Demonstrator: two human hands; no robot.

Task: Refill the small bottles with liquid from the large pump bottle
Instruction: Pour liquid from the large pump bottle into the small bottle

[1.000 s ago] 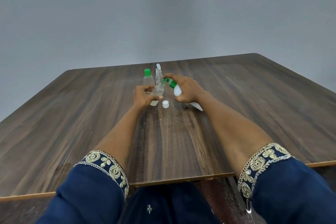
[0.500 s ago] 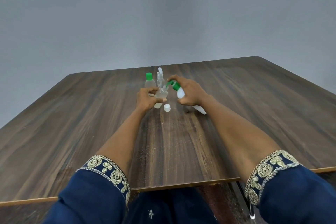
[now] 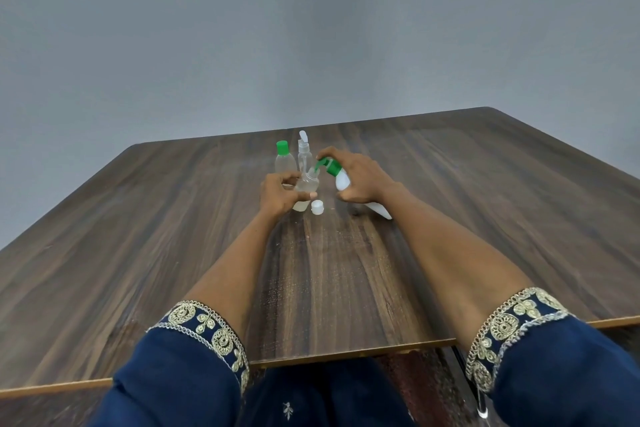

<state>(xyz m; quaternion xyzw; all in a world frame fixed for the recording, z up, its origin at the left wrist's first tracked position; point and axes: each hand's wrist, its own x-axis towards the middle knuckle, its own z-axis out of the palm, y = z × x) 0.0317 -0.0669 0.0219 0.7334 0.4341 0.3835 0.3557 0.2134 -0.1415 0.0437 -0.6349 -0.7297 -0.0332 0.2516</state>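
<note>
My right hand (image 3: pixel 360 180) grips the large white pump bottle (image 3: pixel 343 180), tilted left, with fingers over its green pump head (image 3: pixel 329 165). The green nozzle meets the mouth of a small clear bottle (image 3: pixel 306 184) that my left hand (image 3: pixel 278 196) holds, tilted toward the pump. That small bottle holds some clear liquid. Its white cap (image 3: pixel 317 207) lies on the table just in front of it. Behind stand a small clear bottle with a green cap (image 3: pixel 284 158) and a small clear spray bottle (image 3: pixel 304 152).
The dark wooden table (image 3: pixel 173 236) spreads wide to both sides, with its front edge near my blue embroidered sleeves. A plain grey wall stands behind the table's far edge.
Both hands keep their hold, with the pump nozzle staying at the small bottle's mouth. The whole scene sits a little lower in view as my head tilts.
</note>
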